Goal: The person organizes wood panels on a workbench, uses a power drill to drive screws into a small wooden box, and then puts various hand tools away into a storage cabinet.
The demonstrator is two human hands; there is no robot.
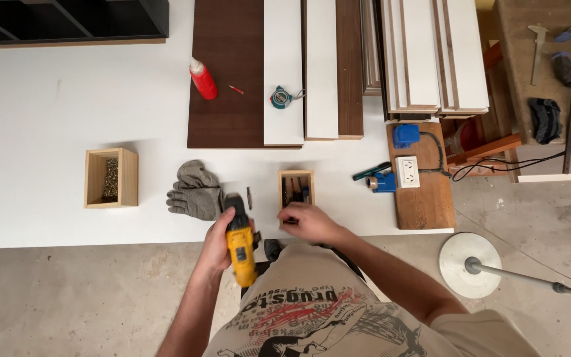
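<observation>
My left hand [215, 243] grips a yellow and black cordless drill [239, 244] at the front edge of the white worktable [47, 119]. My right hand [308, 221] rests on the table just in front of a small wooden box of bits [296, 188], fingers pinched on a small dark bit. A loose bit [249, 197] lies on the table beside the drill's nose. A pair of grey work gloves [196, 192] lies just left of the drill.
A second wooden box of screws [110, 177] stands at left. Farther back lie dark and white boards [279, 73], a red glue bottle [202, 79] and a tape measure [281, 98]. At right sits a wooden block with a socket [423, 178]. A lamp base [470, 264] stands on the floor.
</observation>
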